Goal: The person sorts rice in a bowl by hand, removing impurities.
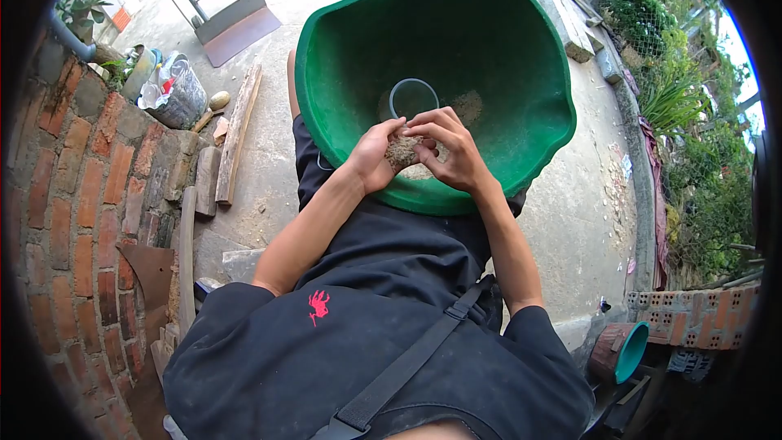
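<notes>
A large green tub (521, 126) rests tilted over my lap, its opening facing me. Loose pale grainy material (467, 106) lies in its bottom, and a small round container with a light rim (414, 99) stands there just beyond my fingers. My left hand (376, 155) is cupped around a clump of brown grainy material (404, 151) at the tub's near edge. From the right, my right hand (446, 147) reaches over the same clump, its fingers bent and its fingertips touching it. What lies beneath the clump is partly hidden.
A brick wall (90, 195) runs along the left. Wooden planks (239, 134), a bucket (179, 94) and a metal hand truck (238, 28) are on the concrete beyond. A smaller teal-lined tub (632, 353) sits at lower right, near hollow bricks (692, 316).
</notes>
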`<state>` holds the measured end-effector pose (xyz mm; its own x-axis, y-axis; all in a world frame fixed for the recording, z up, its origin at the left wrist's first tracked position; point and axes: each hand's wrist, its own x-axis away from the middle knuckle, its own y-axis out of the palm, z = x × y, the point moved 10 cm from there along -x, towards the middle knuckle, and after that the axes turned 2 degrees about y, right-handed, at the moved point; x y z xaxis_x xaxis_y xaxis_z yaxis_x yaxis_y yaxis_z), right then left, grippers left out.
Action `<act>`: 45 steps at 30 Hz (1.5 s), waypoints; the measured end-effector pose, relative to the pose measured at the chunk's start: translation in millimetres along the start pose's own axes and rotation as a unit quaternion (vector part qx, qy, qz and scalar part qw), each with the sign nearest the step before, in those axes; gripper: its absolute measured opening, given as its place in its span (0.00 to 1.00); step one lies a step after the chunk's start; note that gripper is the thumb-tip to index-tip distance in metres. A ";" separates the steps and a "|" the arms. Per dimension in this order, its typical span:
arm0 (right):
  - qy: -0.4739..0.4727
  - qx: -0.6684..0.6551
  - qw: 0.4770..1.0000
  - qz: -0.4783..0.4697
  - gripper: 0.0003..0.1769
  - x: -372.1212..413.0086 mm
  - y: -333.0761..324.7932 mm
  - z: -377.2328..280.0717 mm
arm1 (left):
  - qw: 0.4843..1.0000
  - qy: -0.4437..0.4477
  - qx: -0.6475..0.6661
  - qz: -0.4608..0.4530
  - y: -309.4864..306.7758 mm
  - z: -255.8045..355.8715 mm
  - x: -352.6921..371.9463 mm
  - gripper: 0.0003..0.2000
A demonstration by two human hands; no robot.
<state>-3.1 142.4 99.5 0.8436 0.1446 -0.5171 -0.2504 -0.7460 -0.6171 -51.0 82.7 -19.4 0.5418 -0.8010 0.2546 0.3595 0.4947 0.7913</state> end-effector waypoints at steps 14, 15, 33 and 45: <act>-0.035 0.081 0.995 -0.040 0.16 -0.1 16.0 -0.6 | 0.999 -0.002 -0.035 0.009 8.6 1.7 7.6 0.18; -0.036 0.079 0.995 -0.043 0.15 0.0 16.5 -0.8 | 0.999 -0.007 -0.040 0.006 4.0 -0.1 5.4 0.17; -0.044 0.037 0.998 -0.005 0.09 1.2 10.5 4.7 | 1.000 -0.010 -0.008 -0.016 -5.9 -5.5 -4.7 0.15; 0.223 -0.371 0.900 0.045 0.06 11.4 3.8 48.7 | 1.000 -0.009 0.004 -0.007 6.6 -1.3 0.2 0.19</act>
<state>-17.5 172.8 62.4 0.9839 -0.0911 -0.1540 -0.0816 -0.9944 0.0666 -47.5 86.3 -14.9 0.5235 -0.8137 0.2528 0.3608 0.4805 0.7993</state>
